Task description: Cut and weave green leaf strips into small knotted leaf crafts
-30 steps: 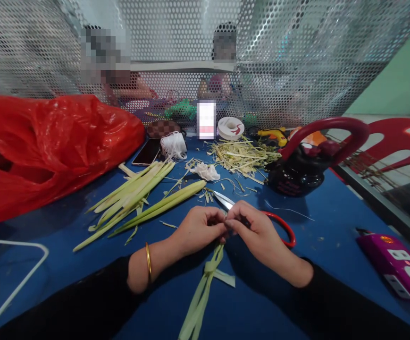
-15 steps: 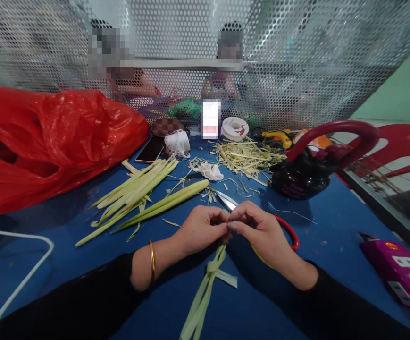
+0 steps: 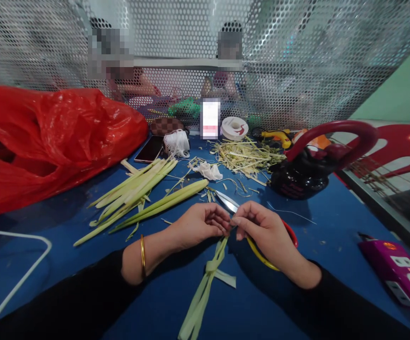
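My left hand [image 3: 203, 224] and my right hand [image 3: 264, 229] meet at the fingertips above the blue table [image 3: 332, 222]. Both pinch the top end of a pale green leaf strip [image 3: 205, 288] that is knotted partway down and trails toward me. A gold bangle [image 3: 143, 255] sits on my left wrist. Under my right hand lie scissors [image 3: 228, 202] with red and yellow handles, the blades pointing away to the left. A bundle of long green leaves [image 3: 144, 196] lies just beyond my left hand.
A red plastic bag [image 3: 49, 137] fills the left. A dark basket with a red handle [image 3: 307, 172], leaf scraps [image 3: 247, 158], a phone [image 3: 150, 150], a tape roll [image 3: 235, 127] and a purple power strip [image 3: 399, 269] surround the hands. Other people sit behind the perforated metal screen [image 3: 297, 56].
My hands have shifted slightly apart and to the right, still pinching the strip's end. The yellow scissor handle now shows below my right hand.
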